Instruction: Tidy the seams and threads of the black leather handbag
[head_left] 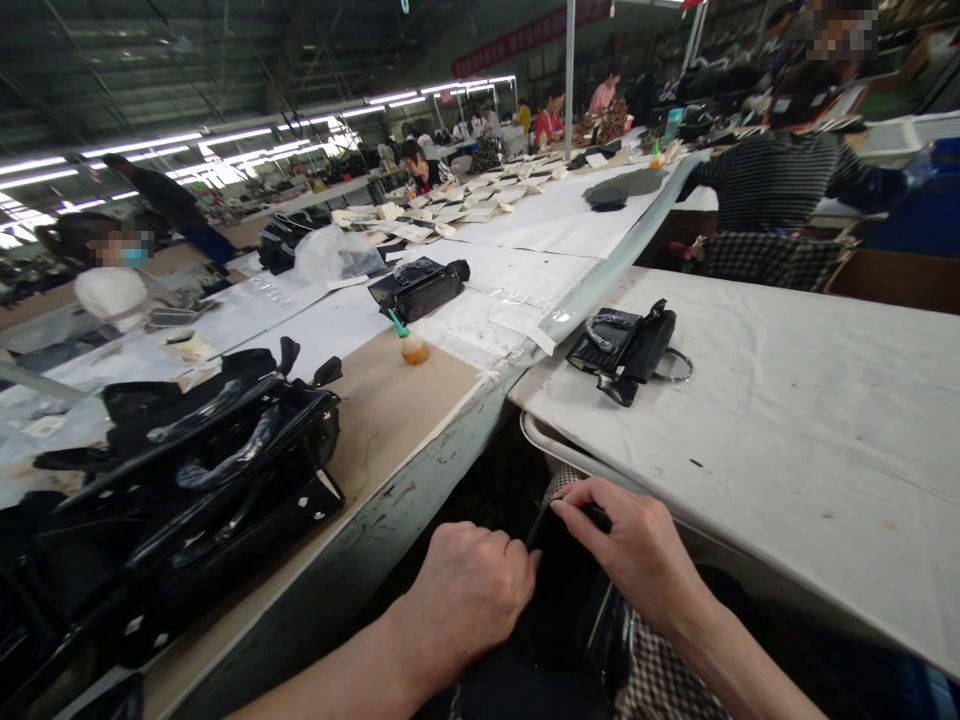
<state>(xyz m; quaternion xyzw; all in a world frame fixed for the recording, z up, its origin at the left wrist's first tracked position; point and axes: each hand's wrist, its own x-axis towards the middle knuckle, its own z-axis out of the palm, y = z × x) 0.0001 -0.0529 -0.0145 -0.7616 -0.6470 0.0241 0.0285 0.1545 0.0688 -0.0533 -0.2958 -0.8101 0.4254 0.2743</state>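
Observation:
A black piece that looks like a handbag (559, 610) lies across my lap, partly in shadow. My left hand (480, 575) is closed in a fist around its left edge. At the upper end, my right hand (622, 535) pinches the black edge between thumb and fingers. Beneath the bag shows a checked cloth (660, 670) on my lap. Most of the bag's lower part is dark and its details are hard to make out.
Several black handbags with plastic-wrapped handles (232, 450) are piled on the left table. Another black handbag (420, 290) lies farther along, near a glue bottle (412, 347). On the white right table (795, 400) rests a black handbag (626, 345). A person in a striped top (787, 180) sits ahead.

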